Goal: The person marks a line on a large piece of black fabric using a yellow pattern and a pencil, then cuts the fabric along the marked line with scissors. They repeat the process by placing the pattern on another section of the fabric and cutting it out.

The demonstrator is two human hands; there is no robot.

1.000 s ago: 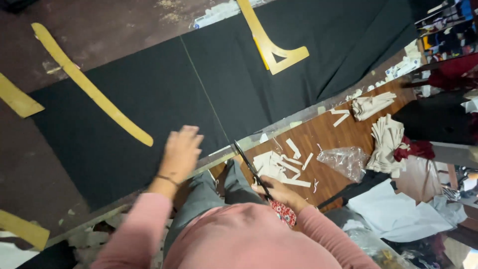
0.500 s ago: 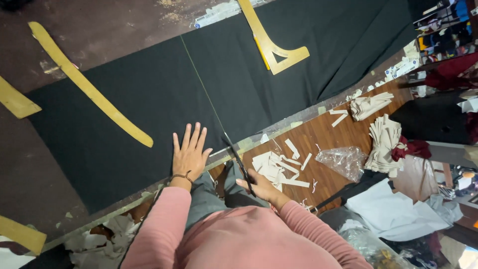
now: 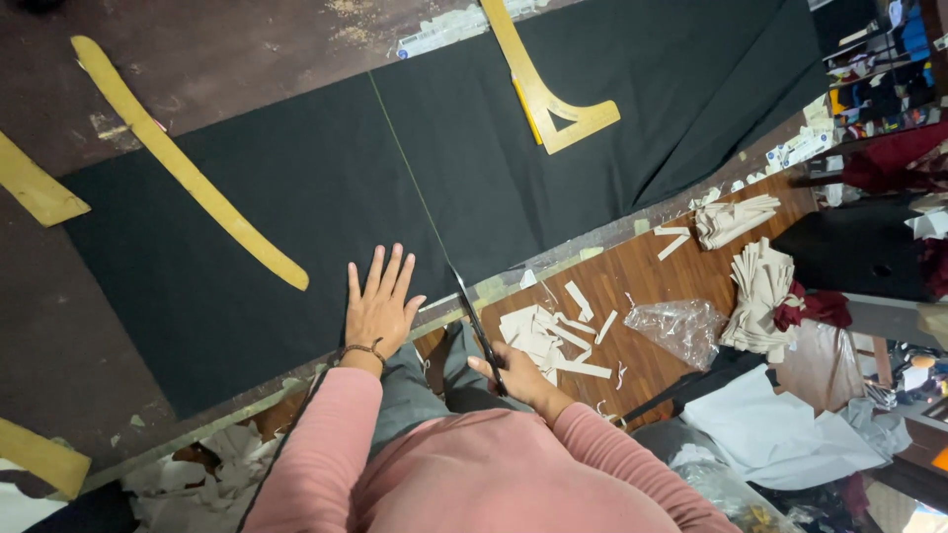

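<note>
Head camera looked down on my work table (image 3: 59,336), and from left to right it showed this. At the far left lay two short yellow rulers (image 3: 38,188), and next to them a long curved yellow ruler (image 3: 188,178) rested on the black cloth (image 3: 296,227). My left hand (image 3: 379,308) was pressed flat on the cloth near the table's near edge, with all fingers spread wide, so it held nothing and only kept the cloth down. Just beside it to the right, a thin chalk line (image 3: 405,158) ran across the cloth toward me. My right hand (image 3: 513,375) was closed around the handles of the scissors (image 3: 476,318), and the blade tips met the cloth edge where this line ended. I judged that the cut was only at its beginning, because the cloth along the line appeared whole; almost all of the line was left. The way along the line was open up to the far edge, but a yellow L-shaped square (image 3: 553,94) lay near it on the right. Past the table edge, paper scraps (image 3: 543,336) lay on the wooden floor (image 3: 652,286).
</note>
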